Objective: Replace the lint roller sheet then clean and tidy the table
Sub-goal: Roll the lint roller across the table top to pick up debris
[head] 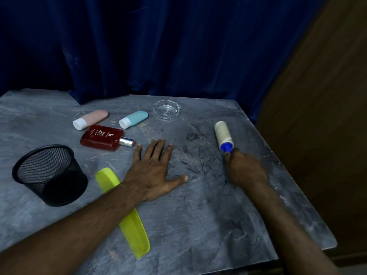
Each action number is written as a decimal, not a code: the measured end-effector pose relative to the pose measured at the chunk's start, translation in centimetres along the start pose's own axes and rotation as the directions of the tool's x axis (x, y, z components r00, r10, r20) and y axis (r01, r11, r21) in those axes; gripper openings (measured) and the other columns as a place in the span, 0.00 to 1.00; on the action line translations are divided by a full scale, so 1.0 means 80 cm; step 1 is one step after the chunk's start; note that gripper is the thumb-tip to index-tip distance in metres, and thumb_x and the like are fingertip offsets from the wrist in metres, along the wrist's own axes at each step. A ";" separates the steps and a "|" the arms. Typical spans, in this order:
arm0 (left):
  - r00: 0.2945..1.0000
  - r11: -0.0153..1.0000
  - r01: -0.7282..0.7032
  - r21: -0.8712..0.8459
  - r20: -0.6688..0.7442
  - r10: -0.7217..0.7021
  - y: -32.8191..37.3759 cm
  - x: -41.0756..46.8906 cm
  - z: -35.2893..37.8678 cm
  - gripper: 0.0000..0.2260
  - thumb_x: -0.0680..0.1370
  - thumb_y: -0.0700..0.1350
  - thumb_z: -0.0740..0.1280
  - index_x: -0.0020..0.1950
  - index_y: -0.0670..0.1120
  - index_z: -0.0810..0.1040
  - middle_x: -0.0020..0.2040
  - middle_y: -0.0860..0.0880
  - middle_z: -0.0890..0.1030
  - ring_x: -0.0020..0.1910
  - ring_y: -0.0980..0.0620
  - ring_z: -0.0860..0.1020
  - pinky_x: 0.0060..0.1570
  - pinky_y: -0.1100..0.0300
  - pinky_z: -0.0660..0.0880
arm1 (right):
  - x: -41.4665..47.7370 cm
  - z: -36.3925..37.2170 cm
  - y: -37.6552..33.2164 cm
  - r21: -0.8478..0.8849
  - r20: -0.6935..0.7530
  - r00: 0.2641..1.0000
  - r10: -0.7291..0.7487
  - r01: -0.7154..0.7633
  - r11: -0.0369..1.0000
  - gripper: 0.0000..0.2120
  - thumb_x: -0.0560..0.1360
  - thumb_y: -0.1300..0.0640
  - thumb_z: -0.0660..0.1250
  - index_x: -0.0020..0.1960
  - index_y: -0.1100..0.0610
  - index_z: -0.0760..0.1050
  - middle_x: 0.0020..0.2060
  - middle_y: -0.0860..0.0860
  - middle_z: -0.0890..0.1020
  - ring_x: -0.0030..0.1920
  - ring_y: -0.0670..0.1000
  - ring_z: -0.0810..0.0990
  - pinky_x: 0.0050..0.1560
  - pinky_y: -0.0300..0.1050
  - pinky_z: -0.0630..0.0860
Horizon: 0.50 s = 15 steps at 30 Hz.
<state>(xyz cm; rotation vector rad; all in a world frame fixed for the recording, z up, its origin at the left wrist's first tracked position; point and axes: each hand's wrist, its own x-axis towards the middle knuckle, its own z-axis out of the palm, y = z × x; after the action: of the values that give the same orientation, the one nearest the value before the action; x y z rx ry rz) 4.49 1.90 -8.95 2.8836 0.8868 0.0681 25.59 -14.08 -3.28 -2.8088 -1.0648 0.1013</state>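
One comb (132, 225), two tubes (90, 119), one roller (223, 136)

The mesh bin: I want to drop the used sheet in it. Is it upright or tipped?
Upright. The black mesh bin stands on its base on the table, its round mouth facing up.

Table top (198, 225): grey, marbled, with dark hair-like streaks between the hands. Lint roller (223, 135) in right hand (246, 171): cream sheet, blue handle. Under left forearm: yellow-green comb (135, 233). Left of left hand (155, 171): black mesh cup (49, 175). Beyond its fingers: red bottle (101, 137), pink tube (90, 119), light-blue tube (134, 119), both white-capped; clear glass ashtray (167, 110). Backdrop: dark blue curtain (158, 46).
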 end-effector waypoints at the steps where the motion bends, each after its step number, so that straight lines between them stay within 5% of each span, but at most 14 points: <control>1: 1.000 1.000 0.001 0.000 0.004 -0.001 0.000 0.000 0.000 0.55 0.69 0.84 0.37 0.88 0.52 0.42 0.89 0.48 0.43 0.88 0.48 0.41 0.83 0.35 0.39 | -0.002 0.003 -0.010 0.000 0.003 1.000 -0.013 0.013 1.000 0.22 0.86 0.43 0.50 0.64 0.57 0.73 0.54 0.59 0.83 0.48 0.59 0.80 0.48 0.51 0.73; 15: 1.000 1.000 0.009 0.012 -0.027 -0.009 0.001 0.002 0.003 0.55 0.68 0.81 0.40 0.88 0.51 0.47 0.89 0.47 0.48 0.88 0.46 0.45 0.83 0.34 0.42 | -0.041 0.030 -0.120 -0.038 -0.068 0.971 -0.227 0.225 0.974 0.19 0.86 0.47 0.53 0.65 0.59 0.73 0.57 0.59 0.85 0.57 0.62 0.84 0.54 0.51 0.78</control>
<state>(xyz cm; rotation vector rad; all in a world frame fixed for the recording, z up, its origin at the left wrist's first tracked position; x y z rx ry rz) 4.64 1.91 -9.16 2.8961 0.9075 0.1015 16.59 -8.86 -4.12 -2.6709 -1.3698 -0.0393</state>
